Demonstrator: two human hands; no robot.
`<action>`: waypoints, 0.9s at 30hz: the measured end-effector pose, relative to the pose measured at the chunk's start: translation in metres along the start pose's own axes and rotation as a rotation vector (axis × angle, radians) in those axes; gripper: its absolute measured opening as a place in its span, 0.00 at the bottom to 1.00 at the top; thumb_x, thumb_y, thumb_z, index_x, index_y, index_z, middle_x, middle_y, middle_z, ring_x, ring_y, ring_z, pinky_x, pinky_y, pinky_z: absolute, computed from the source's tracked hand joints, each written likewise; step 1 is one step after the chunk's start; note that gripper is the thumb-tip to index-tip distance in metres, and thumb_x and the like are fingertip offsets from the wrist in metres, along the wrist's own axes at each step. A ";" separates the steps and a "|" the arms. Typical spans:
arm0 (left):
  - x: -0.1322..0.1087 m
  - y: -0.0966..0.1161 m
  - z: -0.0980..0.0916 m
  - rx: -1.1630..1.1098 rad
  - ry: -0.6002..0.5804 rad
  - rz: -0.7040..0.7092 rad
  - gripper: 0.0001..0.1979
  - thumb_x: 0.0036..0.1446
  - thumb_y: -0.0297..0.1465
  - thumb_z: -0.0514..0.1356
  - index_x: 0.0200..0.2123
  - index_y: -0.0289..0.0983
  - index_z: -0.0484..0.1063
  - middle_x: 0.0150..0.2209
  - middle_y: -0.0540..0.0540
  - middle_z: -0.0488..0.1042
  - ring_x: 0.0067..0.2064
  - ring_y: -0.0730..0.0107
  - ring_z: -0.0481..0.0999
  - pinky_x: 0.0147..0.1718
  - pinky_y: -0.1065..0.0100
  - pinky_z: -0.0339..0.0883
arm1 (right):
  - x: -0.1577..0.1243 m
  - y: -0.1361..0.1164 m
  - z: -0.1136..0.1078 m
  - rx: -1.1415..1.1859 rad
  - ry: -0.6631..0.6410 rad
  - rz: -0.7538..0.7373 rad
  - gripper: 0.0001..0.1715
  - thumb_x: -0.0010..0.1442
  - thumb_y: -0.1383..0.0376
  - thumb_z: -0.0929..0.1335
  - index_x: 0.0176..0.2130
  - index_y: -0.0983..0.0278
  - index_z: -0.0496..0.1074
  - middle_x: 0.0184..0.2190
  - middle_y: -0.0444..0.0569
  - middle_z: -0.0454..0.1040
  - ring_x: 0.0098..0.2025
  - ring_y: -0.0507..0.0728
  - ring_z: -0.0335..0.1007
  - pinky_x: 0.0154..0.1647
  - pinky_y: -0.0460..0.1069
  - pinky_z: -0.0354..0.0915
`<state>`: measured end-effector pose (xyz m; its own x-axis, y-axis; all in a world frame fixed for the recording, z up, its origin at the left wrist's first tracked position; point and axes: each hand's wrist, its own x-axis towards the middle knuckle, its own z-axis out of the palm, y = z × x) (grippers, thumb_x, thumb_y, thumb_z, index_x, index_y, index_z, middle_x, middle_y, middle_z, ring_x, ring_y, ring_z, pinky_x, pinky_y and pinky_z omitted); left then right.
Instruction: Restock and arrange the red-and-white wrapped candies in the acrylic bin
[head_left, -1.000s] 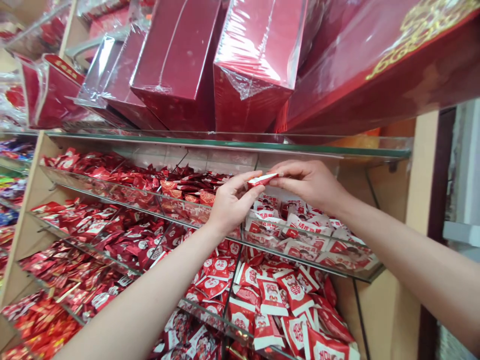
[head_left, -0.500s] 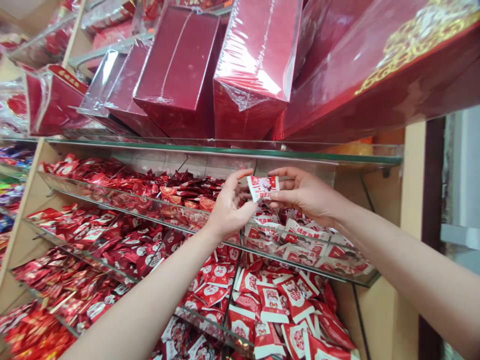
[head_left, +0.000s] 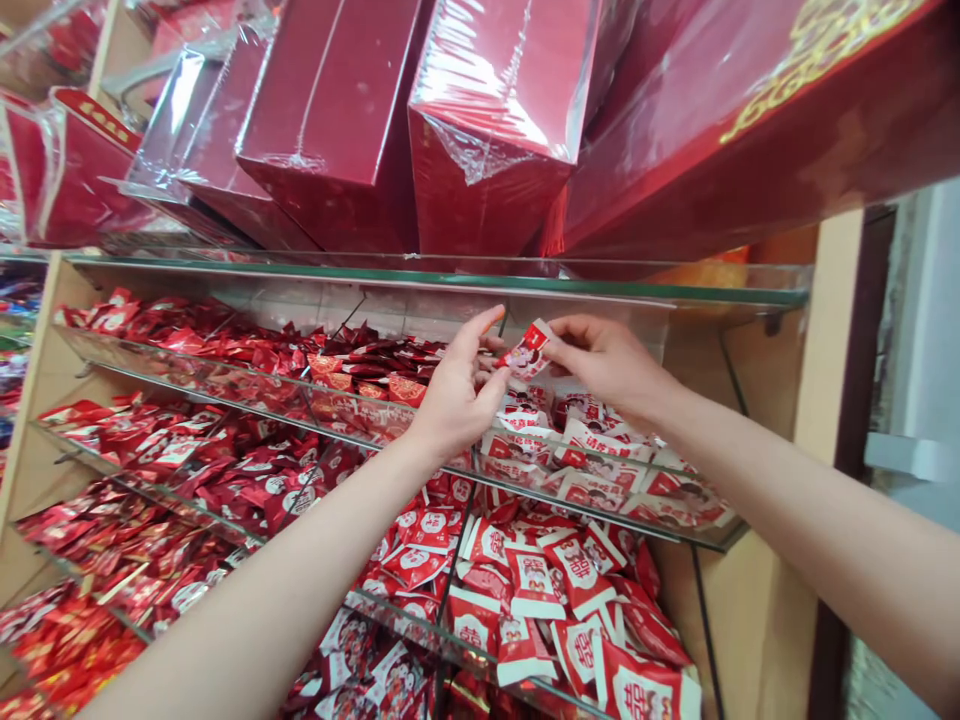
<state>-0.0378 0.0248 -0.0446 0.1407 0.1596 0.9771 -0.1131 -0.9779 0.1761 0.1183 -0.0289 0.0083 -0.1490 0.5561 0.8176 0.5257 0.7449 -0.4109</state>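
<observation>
A small red-and-white wrapped candy [head_left: 526,350] is held up between my two hands, tilted with its right end higher. My right hand [head_left: 611,362] pinches the upper right end between thumb and fingers. At the lower left end, the thumb and curled fingers of my left hand [head_left: 461,385] close on the wrapper's corner, while its index finger stretches upward. Just below and behind them, similar white-and-red wrapped candies [head_left: 604,440] fill the top bin, behind a clear front panel.
A glass shelf [head_left: 450,278] runs above my hands, carrying large plastic-wrapped dark red boxes [head_left: 487,200]. Stepped bins below hold red double-happiness packets [head_left: 536,580] and, to the left, other red wrapped candies [head_left: 247,460]. A wooden side panel [head_left: 772,430] stands at the right.
The candy has turned from nearly level to tilted, its right end raised, and shows a different part of its print. Shelves and boxes sit slightly higher and further left in view.
</observation>
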 end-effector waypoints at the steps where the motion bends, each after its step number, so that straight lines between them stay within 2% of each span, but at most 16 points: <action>1: -0.002 0.002 0.001 0.084 0.013 0.043 0.25 0.51 0.23 0.55 0.53 0.41 0.56 0.42 0.43 0.65 0.37 0.70 0.72 0.34 0.66 0.70 | 0.005 0.000 -0.003 -0.113 -0.010 -0.056 0.08 0.53 0.67 0.66 0.34 0.65 0.73 0.32 0.47 0.74 0.32 0.53 0.68 0.35 0.48 0.65; 3: -0.005 0.006 0.001 0.267 -0.017 0.175 0.17 0.49 0.23 0.55 0.45 0.35 0.63 0.40 0.41 0.68 0.39 0.67 0.72 0.36 0.65 0.69 | 0.016 0.000 -0.007 -0.328 -0.105 -0.127 0.09 0.53 0.71 0.64 0.33 0.65 0.74 0.33 0.48 0.75 0.35 0.55 0.69 0.38 0.49 0.64; 6: -0.008 0.012 0.000 0.446 -0.177 0.373 0.06 0.49 0.24 0.56 0.33 0.33 0.70 0.32 0.43 0.74 0.36 0.66 0.72 0.39 0.62 0.67 | 0.030 0.000 -0.005 -0.549 -0.362 -0.135 0.13 0.52 0.75 0.63 0.32 0.65 0.75 0.33 0.47 0.77 0.37 0.57 0.70 0.39 0.49 0.63; 8: -0.007 0.013 -0.002 0.492 -0.283 0.454 0.05 0.50 0.25 0.56 0.29 0.34 0.72 0.28 0.44 0.76 0.33 0.66 0.72 0.38 0.61 0.66 | 0.036 0.000 0.002 -0.619 -0.511 -0.110 0.14 0.51 0.76 0.63 0.32 0.64 0.75 0.33 0.46 0.77 0.36 0.56 0.71 0.38 0.48 0.63; 10: -0.006 0.012 -0.002 0.547 -0.363 0.493 0.07 0.52 0.26 0.54 0.28 0.34 0.73 0.26 0.45 0.76 0.32 0.67 0.73 0.36 0.62 0.66 | 0.039 -0.001 0.010 -0.625 -0.585 -0.078 0.16 0.49 0.78 0.64 0.34 0.64 0.75 0.34 0.45 0.77 0.36 0.56 0.70 0.37 0.47 0.63; 15: -0.005 0.011 -0.002 0.680 -0.434 0.509 0.11 0.55 0.28 0.51 0.29 0.35 0.73 0.26 0.45 0.76 0.32 0.67 0.74 0.36 0.63 0.64 | 0.036 0.000 0.024 -0.469 -0.558 0.057 0.15 0.46 0.81 0.65 0.34 0.70 0.71 0.31 0.48 0.76 0.32 0.53 0.70 0.32 0.44 0.64; 19: -0.006 0.015 -0.001 0.852 -0.499 0.522 0.13 0.57 0.28 0.48 0.27 0.35 0.71 0.26 0.46 0.75 0.31 0.66 0.72 0.35 0.63 0.63 | 0.032 0.001 0.019 -0.356 -0.476 0.052 0.10 0.50 0.77 0.65 0.35 0.70 0.71 0.32 0.48 0.75 0.31 0.51 0.69 0.31 0.43 0.64; 23: -0.007 0.017 0.001 0.991 -0.528 0.539 0.15 0.59 0.31 0.44 0.28 0.36 0.68 0.25 0.47 0.73 0.29 0.65 0.68 0.32 0.63 0.60 | 0.019 -0.013 -0.011 -0.530 -0.429 -0.066 0.09 0.53 0.70 0.65 0.35 0.68 0.74 0.33 0.48 0.76 0.33 0.52 0.69 0.35 0.45 0.63; 25: -0.007 0.017 0.002 1.019 -0.516 0.555 0.15 0.60 0.31 0.44 0.28 0.36 0.67 0.26 0.47 0.72 0.29 0.65 0.67 0.32 0.63 0.59 | 0.005 -0.025 -0.032 -0.647 -0.518 -0.030 0.10 0.53 0.66 0.66 0.35 0.65 0.75 0.33 0.46 0.76 0.34 0.54 0.69 0.35 0.46 0.62; 27: -0.007 0.017 0.002 1.030 -0.499 0.556 0.15 0.60 0.32 0.44 0.27 0.37 0.66 0.25 0.47 0.71 0.29 0.65 0.66 0.32 0.63 0.58 | -0.012 -0.034 -0.050 -0.687 -0.635 0.070 0.13 0.53 0.62 0.66 0.37 0.62 0.76 0.33 0.45 0.77 0.34 0.56 0.70 0.33 0.47 0.62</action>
<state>-0.0385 0.0067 -0.0483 0.6986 -0.1530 0.6989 0.5061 -0.5848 -0.6340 0.1440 -0.0795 0.0332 -0.4210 0.8396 0.3432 0.9000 0.4338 0.0428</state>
